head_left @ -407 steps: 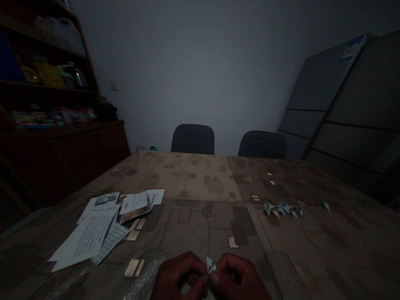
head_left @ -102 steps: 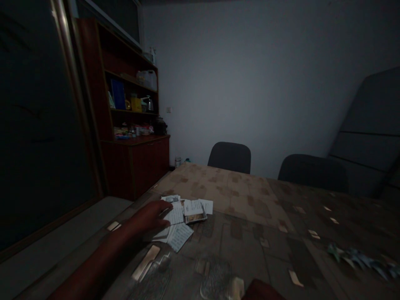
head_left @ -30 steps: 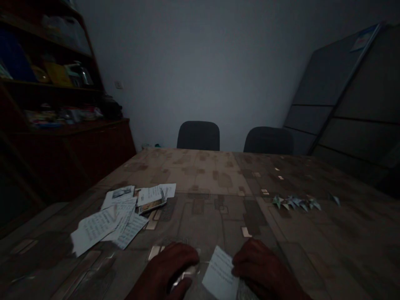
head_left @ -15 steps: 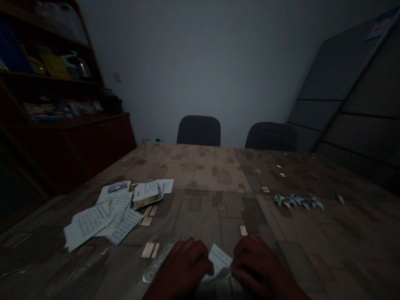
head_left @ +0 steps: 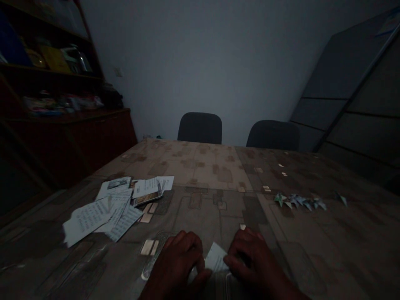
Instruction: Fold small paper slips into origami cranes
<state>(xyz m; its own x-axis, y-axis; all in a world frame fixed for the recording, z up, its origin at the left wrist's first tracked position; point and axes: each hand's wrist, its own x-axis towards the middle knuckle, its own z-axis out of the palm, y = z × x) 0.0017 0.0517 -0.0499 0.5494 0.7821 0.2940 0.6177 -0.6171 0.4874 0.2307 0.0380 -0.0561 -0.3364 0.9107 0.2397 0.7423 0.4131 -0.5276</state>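
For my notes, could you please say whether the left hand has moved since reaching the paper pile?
Yes: against the tablecloth pattern, the left hand has moved rightward from the paper pile, toward the person.

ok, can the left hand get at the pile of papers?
Likely yes: the papers lie ahead and left of the left hand, with nothing visible in between, though it's at a small sheet.
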